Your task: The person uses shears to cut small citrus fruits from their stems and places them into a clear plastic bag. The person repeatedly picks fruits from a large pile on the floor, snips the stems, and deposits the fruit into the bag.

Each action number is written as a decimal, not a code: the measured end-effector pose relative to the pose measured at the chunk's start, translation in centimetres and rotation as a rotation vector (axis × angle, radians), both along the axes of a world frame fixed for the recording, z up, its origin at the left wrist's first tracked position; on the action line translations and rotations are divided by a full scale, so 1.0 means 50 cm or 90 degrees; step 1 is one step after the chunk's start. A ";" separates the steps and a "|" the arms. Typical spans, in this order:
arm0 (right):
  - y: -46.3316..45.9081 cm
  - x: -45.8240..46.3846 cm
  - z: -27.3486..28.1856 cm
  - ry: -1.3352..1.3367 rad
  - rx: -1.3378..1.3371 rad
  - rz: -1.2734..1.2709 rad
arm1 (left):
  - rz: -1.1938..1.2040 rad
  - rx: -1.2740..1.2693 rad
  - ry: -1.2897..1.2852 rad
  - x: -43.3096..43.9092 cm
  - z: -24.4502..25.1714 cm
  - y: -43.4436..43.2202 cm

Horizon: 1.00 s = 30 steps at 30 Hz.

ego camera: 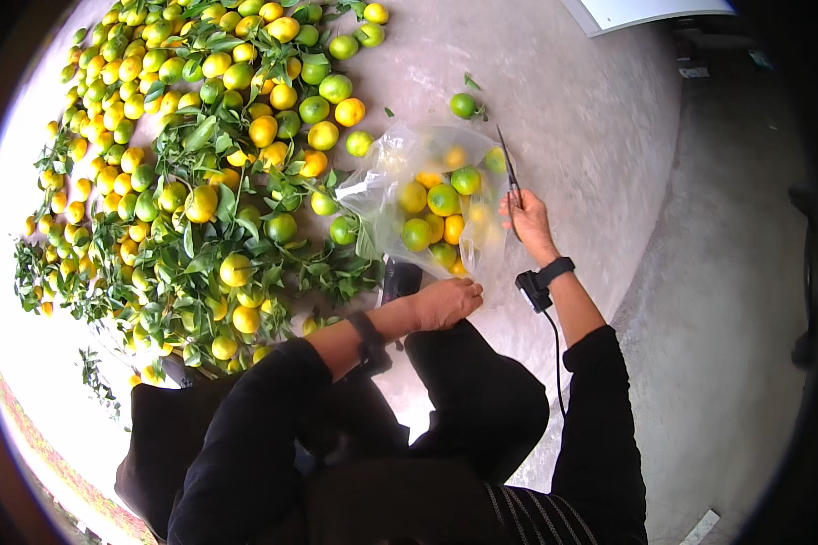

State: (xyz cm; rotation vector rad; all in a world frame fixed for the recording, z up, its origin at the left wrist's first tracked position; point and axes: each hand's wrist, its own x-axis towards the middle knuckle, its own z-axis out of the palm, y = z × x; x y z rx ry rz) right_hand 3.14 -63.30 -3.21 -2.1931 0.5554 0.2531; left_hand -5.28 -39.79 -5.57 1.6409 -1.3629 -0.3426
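A clear plastic bag [485, 235] with several green and orange citrus fruits [443, 200] in it lies on the floor before me. My left hand [448, 303] is closed at the bag's near edge and seems to pinch the film. In my right hand [528, 219], at the bag's right side, is a slim dark pair of scissors or snips [508, 158], pointing away from me. Whether its blades are apart cannot be told. A single green citrus fruit [462, 105] with a small leaf lies beyond the bag.
A large spread of citrus fruits [200, 204] with leafy twigs [204, 133] covers the floor on the left, reaching the bag. A white panel [647, 12] stands at the top right. My knees are close below the bag, and a black cable [557, 354] hangs from my right wrist.
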 end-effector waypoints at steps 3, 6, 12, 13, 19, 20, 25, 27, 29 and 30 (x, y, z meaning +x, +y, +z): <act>-0.010 0.049 -0.112 -0.126 -0.100 0.056 | -0.016 0.036 0.002 -0.004 -0.007 -0.004; -0.004 0.086 -0.150 -0.156 -0.189 0.177 | 0.050 -0.005 0.000 0.005 0.002 0.011; 0.039 0.114 -0.183 -0.165 -0.298 0.215 | 0.446 0.006 -0.168 0.144 0.031 0.114; 0.041 0.110 -0.190 -0.157 -0.292 0.216 | 0.511 0.040 -0.179 0.179 0.022 0.133; 0.055 0.123 -0.228 -0.147 -0.278 0.155 | 0.656 0.286 -0.035 0.275 -0.032 0.209; 0.055 0.124 -0.225 -0.135 -0.278 0.136 | 0.645 0.273 0.016 0.277 -0.033 0.217; 0.037 0.106 -0.121 -0.097 -0.100 -0.032 | 0.604 0.107 0.537 0.295 0.018 0.244; 0.034 0.079 -0.043 -0.109 0.169 -0.109 | 0.515 0.011 0.675 0.307 0.061 0.249; 0.062 0.047 0.024 -0.080 0.371 -0.142 | 0.452 -0.086 0.747 0.314 0.113 0.237; 0.083 0.035 0.052 -0.033 0.421 -0.151 | 0.403 -0.104 0.752 0.318 0.141 0.232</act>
